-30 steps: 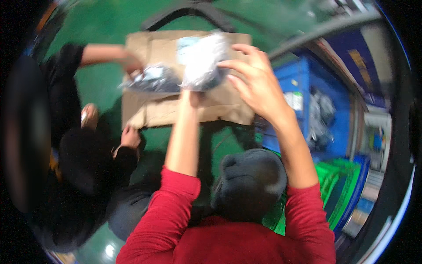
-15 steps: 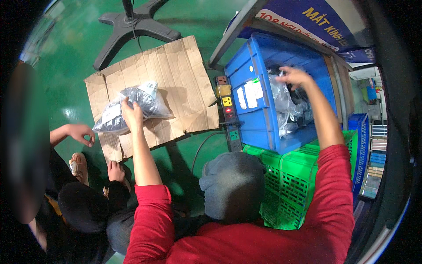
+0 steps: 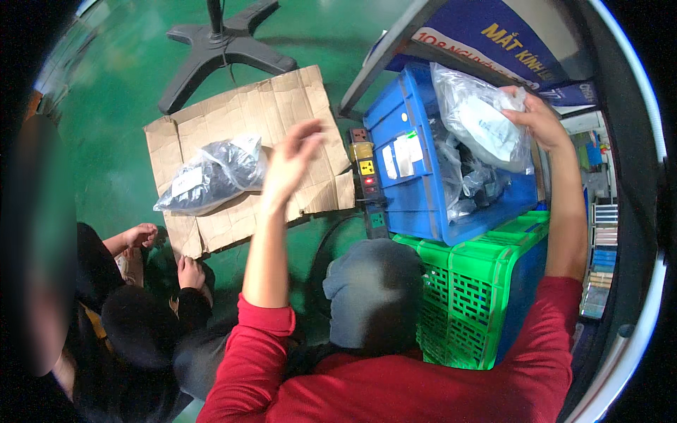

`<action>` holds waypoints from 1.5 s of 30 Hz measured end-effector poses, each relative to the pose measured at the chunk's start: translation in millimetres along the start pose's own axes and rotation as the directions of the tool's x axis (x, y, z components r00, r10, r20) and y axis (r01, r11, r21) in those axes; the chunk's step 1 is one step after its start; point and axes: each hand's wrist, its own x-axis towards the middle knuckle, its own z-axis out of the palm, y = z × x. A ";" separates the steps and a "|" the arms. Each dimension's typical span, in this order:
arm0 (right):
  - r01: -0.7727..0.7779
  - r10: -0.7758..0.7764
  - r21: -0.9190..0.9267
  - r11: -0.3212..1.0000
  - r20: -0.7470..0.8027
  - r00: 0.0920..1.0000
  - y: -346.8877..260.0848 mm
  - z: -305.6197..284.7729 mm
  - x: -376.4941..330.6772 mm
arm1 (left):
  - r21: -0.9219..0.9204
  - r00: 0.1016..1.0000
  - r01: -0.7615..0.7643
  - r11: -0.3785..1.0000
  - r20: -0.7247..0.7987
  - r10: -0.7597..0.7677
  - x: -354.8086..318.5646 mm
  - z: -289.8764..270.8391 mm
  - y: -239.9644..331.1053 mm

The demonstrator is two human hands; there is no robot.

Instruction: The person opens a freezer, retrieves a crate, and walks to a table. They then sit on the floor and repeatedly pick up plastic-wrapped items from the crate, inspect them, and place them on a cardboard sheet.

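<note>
Gripped by its upper side, a clear plastic bag (image 3: pixel 479 123) with whitish contents and a pale label hangs over the blue bin (image 3: pixel 416 204) in my right hand (image 3: pixel 543 125). More clear bags with dark contents (image 3: pixel 469 180) lie inside that bin. My left hand (image 3: pixel 290 166), smeared by motion, is in the air over the cardboard sheet (image 3: pixel 310 99) and holds nothing that I can see. Left of it, a filled clear bag (image 3: pixel 218 173) with dark contents and a white label rests on the cardboard, apart from my hand.
A co-worker's hands (image 3: pixel 190 273) are at the cardboard's near left corner. A power strip (image 3: pixel 367 169) with a cable runs between cardboard and bin. Green crates (image 3: pixel 462 303) stand in front of the bin. A black stand base (image 3: pixel 226 53) is on the green floor beyond.
My right hand has lifted a bag out of the blue bin, up and to the right. My left hand has left the bag on the cardboard and moved right. The co-worker's hand has drawn back.
</note>
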 end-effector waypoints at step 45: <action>0.343 -0.382 0.201 0.918 0.203 0.902 -113.1 199.0 22.9 | -0.400 0.995 -0.002 0.917 -0.091 -0.038 -49.7 9.4 82.8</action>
